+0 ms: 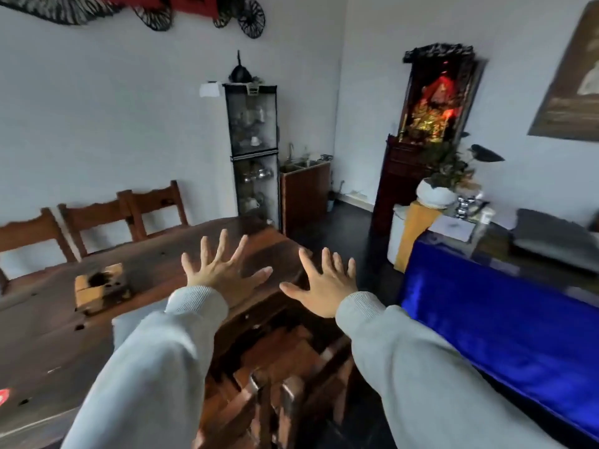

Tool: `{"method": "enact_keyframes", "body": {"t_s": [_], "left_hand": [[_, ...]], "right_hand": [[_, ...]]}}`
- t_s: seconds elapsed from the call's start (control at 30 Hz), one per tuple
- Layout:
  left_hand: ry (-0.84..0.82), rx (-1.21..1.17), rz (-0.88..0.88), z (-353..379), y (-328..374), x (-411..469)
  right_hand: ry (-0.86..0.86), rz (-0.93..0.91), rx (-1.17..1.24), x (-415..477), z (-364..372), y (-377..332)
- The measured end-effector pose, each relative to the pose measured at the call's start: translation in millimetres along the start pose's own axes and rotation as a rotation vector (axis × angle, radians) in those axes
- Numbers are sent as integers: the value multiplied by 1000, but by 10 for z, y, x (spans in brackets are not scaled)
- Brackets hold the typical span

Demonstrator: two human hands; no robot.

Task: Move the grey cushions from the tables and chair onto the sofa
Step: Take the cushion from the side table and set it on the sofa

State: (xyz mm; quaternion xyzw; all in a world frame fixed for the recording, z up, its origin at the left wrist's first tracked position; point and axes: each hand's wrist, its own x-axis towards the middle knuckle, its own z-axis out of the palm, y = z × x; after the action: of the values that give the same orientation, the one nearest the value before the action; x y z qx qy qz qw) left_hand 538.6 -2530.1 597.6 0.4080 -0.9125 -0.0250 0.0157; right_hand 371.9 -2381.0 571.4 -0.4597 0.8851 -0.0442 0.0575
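Both my hands are stretched out in front of me with fingers spread and nothing in them. My left hand (222, 270) hovers over the near end of a long dark wooden table (48, 335). My right hand (324, 283) hangs just past that table's corner. A grey cushion (554, 238) lies flat at the far right on a table draped in a shiny blue cloth (505, 325), well beyond my right hand. A pale grey shape (129, 325) shows on the wooden table behind my left sleeve, mostly hidden. No sofa is in view.
Three wooden chairs (97, 218) line the far side of the wooden table, and another chair (285, 384) stands below my arms. A wooden block (100, 286) sits on the table. A glass cabinet (254, 150), a shrine cabinet (431, 124) and a potted plant (444, 186) stand behind.
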Motion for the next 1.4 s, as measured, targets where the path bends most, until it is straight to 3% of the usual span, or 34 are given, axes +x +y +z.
{"method": "enact_keyframes", "body": {"t_s": [0.23, 0.43, 0.67, 0.93, 1.27, 1.4], "left_hand": [[-37, -87, 332, 250, 2453, 1026], [-80, -61, 483, 432, 4563, 1579], [-124, -85, 580, 562, 6464, 2148], [-184, -135, 620, 868, 8207, 3119], [-337, -349, 722, 1389, 10515, 4918], [-456, -320, 699, 1749, 11279, 5397]], "right_hand": [[12, 435, 5, 89, -381, 2391], [62, 651, 21, -16, -663, 4382], [99, 777, 63, 120, -1070, 6249], [71, 844, 80, 749, -992, 7936], [3, 987, 135, 1937, -878, 10365], [-56, 1027, 191, 2125, -866, 11173]]}}
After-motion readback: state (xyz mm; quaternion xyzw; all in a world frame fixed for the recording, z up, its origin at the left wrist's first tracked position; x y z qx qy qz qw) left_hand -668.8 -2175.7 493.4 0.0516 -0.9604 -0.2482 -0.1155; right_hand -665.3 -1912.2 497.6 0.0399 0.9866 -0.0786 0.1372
